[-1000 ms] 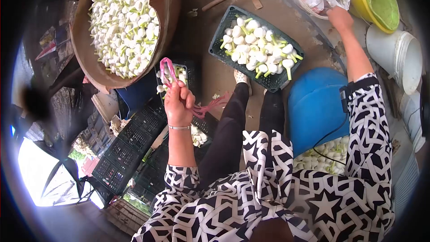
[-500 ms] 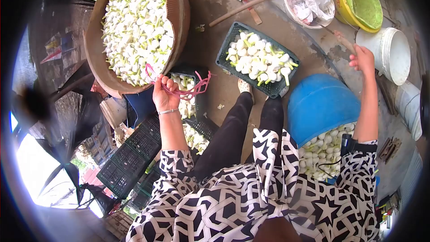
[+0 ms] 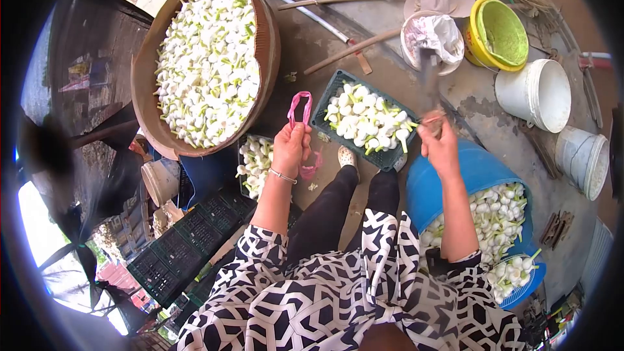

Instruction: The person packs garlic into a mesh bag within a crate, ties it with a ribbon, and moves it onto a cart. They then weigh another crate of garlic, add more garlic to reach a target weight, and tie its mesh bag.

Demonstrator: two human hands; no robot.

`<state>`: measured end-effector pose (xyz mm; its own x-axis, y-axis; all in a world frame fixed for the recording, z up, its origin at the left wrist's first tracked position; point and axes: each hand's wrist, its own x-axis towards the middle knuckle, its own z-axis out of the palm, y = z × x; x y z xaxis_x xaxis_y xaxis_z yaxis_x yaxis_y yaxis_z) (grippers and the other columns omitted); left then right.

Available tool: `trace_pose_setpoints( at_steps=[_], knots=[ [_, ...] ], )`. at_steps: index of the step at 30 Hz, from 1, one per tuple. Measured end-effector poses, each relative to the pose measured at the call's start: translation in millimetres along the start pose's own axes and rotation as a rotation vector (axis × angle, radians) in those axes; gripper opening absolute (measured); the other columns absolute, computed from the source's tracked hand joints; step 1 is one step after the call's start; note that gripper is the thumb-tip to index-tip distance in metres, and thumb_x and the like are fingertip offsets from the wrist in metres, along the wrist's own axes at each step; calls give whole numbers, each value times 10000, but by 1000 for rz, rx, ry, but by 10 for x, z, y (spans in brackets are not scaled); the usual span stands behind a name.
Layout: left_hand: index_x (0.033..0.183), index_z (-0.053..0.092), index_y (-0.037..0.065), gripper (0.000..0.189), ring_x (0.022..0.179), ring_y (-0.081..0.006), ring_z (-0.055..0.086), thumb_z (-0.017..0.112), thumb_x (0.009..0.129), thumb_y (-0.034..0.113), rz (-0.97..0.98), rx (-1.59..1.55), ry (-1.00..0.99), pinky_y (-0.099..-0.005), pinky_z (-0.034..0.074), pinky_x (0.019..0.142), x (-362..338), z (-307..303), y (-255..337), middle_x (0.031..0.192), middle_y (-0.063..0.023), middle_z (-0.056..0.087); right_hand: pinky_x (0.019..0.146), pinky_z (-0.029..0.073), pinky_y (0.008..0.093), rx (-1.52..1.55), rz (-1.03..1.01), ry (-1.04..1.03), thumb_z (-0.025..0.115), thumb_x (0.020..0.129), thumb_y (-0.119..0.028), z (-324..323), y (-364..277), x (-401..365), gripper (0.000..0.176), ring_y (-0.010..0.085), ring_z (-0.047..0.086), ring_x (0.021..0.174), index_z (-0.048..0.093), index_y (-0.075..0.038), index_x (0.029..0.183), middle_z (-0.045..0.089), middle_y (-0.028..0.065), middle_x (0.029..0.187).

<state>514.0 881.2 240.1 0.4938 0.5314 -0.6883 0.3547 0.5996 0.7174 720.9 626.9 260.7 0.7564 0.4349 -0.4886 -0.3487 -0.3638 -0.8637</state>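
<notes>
My left hand [image 3: 291, 149] is closed on a pink cord [image 3: 300, 107], whose loop rises above the fingers and whose tail hangs below. In my right hand [image 3: 440, 143] is the handle of a tool [image 3: 429, 84]; the tool's far end is blurred. Between and just beyond my hands lies a dark green crate [image 3: 325, 131] of white bulbs with green stems [image 3: 367, 120]. Below my right hand, a blue barrel [image 3: 426, 175] lies on its side, with more bulbs [image 3: 497, 214] at its mouth.
A large brown vat [image 3: 144, 71] full of bulbs stands at upper left, with stacked dark crates [image 3: 188, 240] below it. At upper right are a yellow bucket [image 3: 473, 39], white buckets [image 3: 526, 94] and a bucket holding a white bag [image 3: 442, 36]. A wooden pole [image 3: 351, 51] lies beyond the crate.
My right hand has moved inward and down with the tool, toward the crate. My left hand has shifted right with the pink cord. The view has shifted, showing a blue basket of bulbs at lower right.
</notes>
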Motion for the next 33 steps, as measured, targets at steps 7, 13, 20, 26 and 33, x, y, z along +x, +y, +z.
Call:
trace_pose_setpoints(
  at_steps=[7, 13, 20, 26, 33],
  knots=[
    [854, 551, 51, 209, 410, -62, 355, 480, 982, 200, 5, 374, -111, -221, 279, 376, -48, 85, 149, 584, 28, 441, 648, 492, 409, -822, -492, -33, 739, 704, -203, 302, -418, -399, 366, 303, 632, 797, 607, -84, 1025, 630, 104, 845],
    [820, 587, 28, 227, 507, -82, 438, 496, 956, 185, 204, 756, -117, -255, 363, 482, -161, 71, 345, 600, 8, 500, 655, 441, 391, -1048, -732, -77, 723, 685, -175, 367, -544, -344, 400, 244, 565, 835, 601, -110, 1061, 531, 53, 864],
    [807, 590, 25, 181, 579, -343, 580, 529, 912, 160, 538, 1098, -63, -412, 444, 558, -317, 137, 416, 655, -174, 584, 602, 443, 344, -1161, -867, -32, 685, 705, -121, 532, -483, -188, 253, 213, 557, 767, 575, -112, 933, 492, 43, 820],
    [786, 559, 40, 168, 630, -405, 584, 558, 900, 163, 589, 1226, -32, -474, 441, 554, -426, 272, 464, 700, -198, 600, 587, 455, 346, -1284, -866, -44, 678, 683, -115, 547, -462, -70, 247, 208, 574, 719, 534, -109, 884, 496, 41, 820],
    [846, 579, 39, 149, 585, -366, 589, 542, 920, 164, 586, 1059, -116, -444, 451, 548, -408, 515, 135, 648, -169, 579, 535, 459, 329, -1377, -901, 128, 603, 728, -123, 740, -221, 12, 125, 175, 574, 583, 492, -111, 785, 507, 25, 683]
  ],
)
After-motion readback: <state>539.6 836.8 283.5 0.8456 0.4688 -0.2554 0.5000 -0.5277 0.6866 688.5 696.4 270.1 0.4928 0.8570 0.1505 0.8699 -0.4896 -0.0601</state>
